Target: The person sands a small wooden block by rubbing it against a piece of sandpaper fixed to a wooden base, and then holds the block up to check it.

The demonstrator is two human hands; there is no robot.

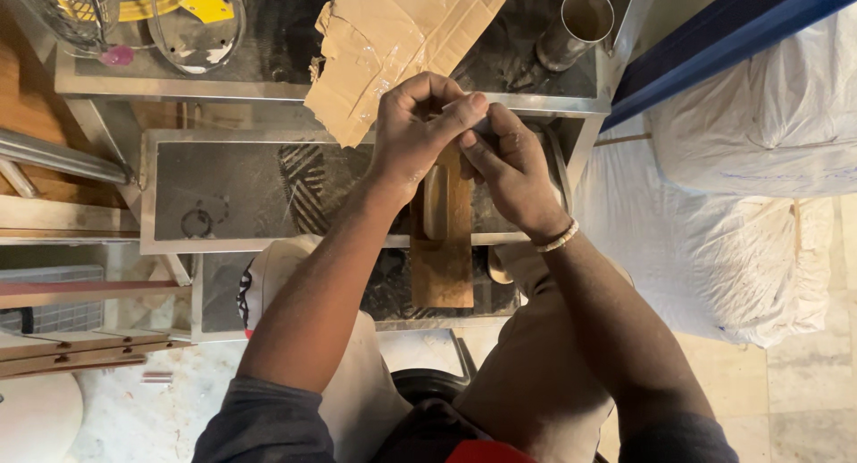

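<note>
A small dark grey piece point(483, 128), mostly hidden, sits pinched between the fingertips of the left hand point(415, 128) and the right hand point(509, 173); its shape cannot be made out. It is held above a long narrow wooden board point(444, 249), light brown with a rounded paler block on top, which lies lengthwise across the front edge of the metal shelf point(232, 191) and juts out past that edge.

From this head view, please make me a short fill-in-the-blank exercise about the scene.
1. Both hands meet above a ____ block lying on the metal bench.
2. The right hand has a beaded ____ at its wrist.
3. Behind the left hand lies torn ____.
4. A shiny metal ____ stands at the top right.

Missing words: wooden; bracelet; cardboard; cup
</note>
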